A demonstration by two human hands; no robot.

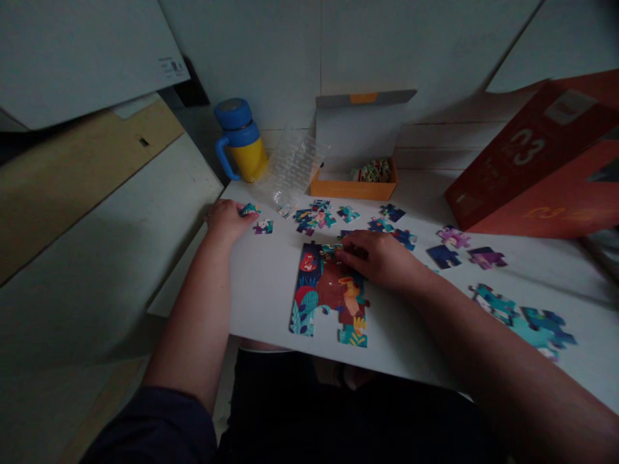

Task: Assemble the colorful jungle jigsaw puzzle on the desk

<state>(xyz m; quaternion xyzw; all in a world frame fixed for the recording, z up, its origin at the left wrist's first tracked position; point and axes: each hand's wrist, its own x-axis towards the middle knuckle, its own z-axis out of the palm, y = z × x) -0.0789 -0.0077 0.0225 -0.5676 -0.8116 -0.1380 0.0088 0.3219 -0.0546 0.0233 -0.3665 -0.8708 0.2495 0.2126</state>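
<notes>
My left hand [226, 220] is at the table's left side, thumb and fingers closed on a small teal puzzle piece [250, 209]. Just below it lies another loose piece [264, 227]. In front of me is a partly joined jigsaw puzzle [331, 287] with a brown animal, blue leaves and a gap in its lower middle. My right hand [382, 258] reaches over its top right corner. The fingers there are curled together at a teal-and-brown puzzle piece [331, 250] on the upper edge; the hand hides part of that corner.
Loose pieces lie behind the puzzle [316, 218] and to the right [445, 256]. Joined teal pieces [525, 322] sit near my right forearm. At the back are a blue-and-yellow mug [246, 151], clear plastic bag [294, 167] and open orange box [355, 189]. A red box [532, 174] stands right.
</notes>
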